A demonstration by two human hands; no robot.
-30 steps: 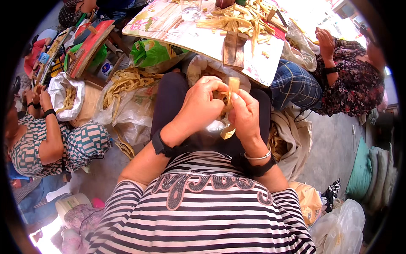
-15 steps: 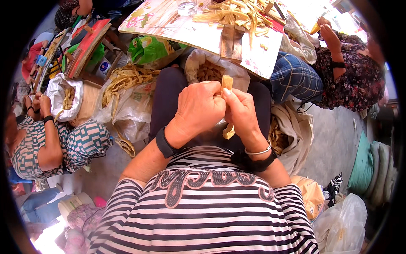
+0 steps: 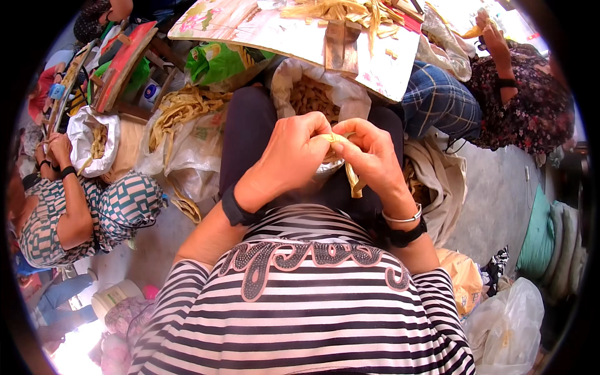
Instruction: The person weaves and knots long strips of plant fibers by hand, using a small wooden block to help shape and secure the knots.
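While a flower-patterned table (image 3: 250, 31) spans the far side under loose yellowish strips (image 3: 375, 25), a clear plastic bag (image 3: 209, 144) with long strips lies on the left, and a whitish sack (image 3: 354, 94) of short pieces (image 3: 307, 94) opens just beyond the lap. Nearer, the left hand (image 3: 290, 150) and right hand (image 3: 372, 153) almost meet, each pinching between thumb and forefinger; whether the left's other fingers press together, I cannot tell. Smallest, one flat yellowish strip (image 3: 356, 181) sits between both hands, its tail hanging below the right
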